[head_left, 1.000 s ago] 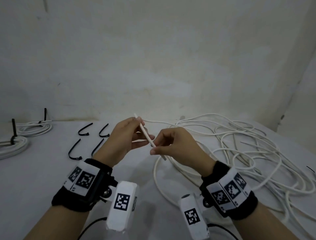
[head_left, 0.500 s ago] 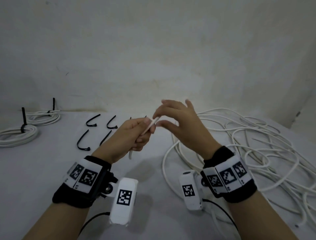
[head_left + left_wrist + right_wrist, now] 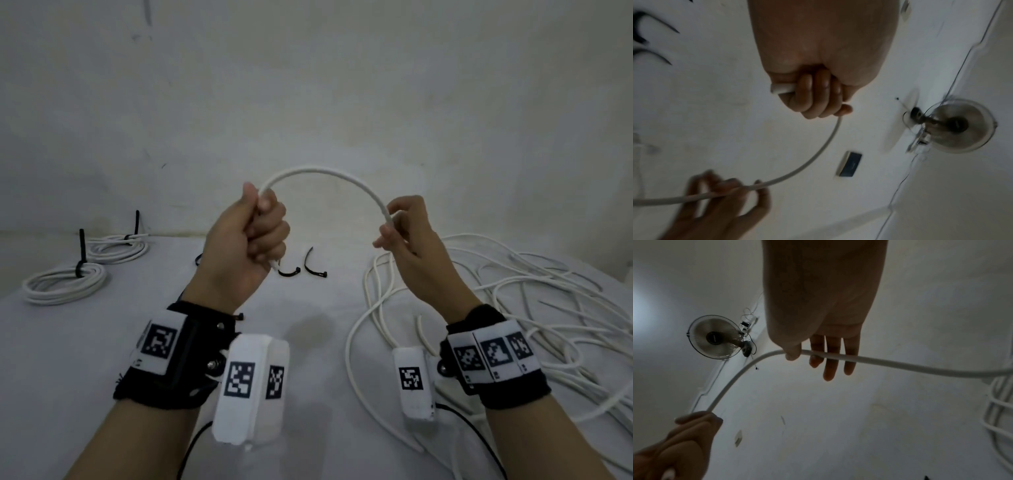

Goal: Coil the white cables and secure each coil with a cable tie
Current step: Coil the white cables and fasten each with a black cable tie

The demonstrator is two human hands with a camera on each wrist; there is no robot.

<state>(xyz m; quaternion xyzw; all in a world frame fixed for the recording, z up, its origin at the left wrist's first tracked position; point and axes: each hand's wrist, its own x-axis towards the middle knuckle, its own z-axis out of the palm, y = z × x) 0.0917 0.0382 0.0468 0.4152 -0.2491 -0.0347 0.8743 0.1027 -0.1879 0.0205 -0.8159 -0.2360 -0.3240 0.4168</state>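
1. Above the desk (image 3: 85,342), centre: white cable (image 3: 325,173), arched between both hands, its remainder lying in a loose tangle (image 3: 513,291) at right.
2. Left hand (image 3: 245,246): fisted round the cable's end, stub protruding below; apparently the anchor for a first loop.
3. Right hand (image 3: 407,240): thumb and forefinger pinching the cable, other fingers extended; likely feeding length.
4. Far left: two finished coils (image 3: 65,284), each bound by a black tie.
5. Behind the hands: spare cable ties (image 3: 313,265), within reach for securing.
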